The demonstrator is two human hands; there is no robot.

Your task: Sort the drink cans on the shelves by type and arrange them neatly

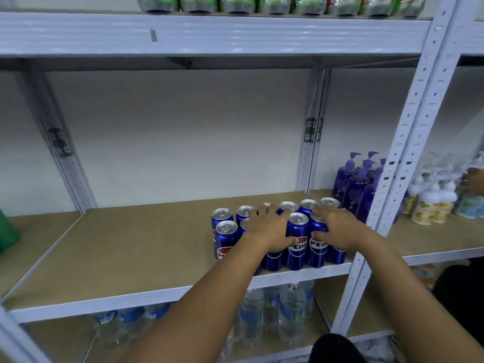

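Note:
Several blue Pepsi cans (297, 239) stand upright in two tight rows on the right part of the middle shelf (131, 244), near its front edge. My left hand (267, 227) lies over a front-row can, fingers curled across its top and thumb on its front; the hand hides most of that can. My right hand (337, 226) grips the front can further right (318, 247) the same way, thumb pressed on the label. One uncovered can stands between my hands, and two more cans (225, 234) stand free at the left end.
A white upright post (387, 179) rises just right of the cans. Purple pump bottles (351, 187) stand behind it, white bottles (432, 203) further right, where another person's hand (474, 179) reaches. Water bottles (290, 310) fill the shelf below; green-labelled bottles (275, 3) stand above.

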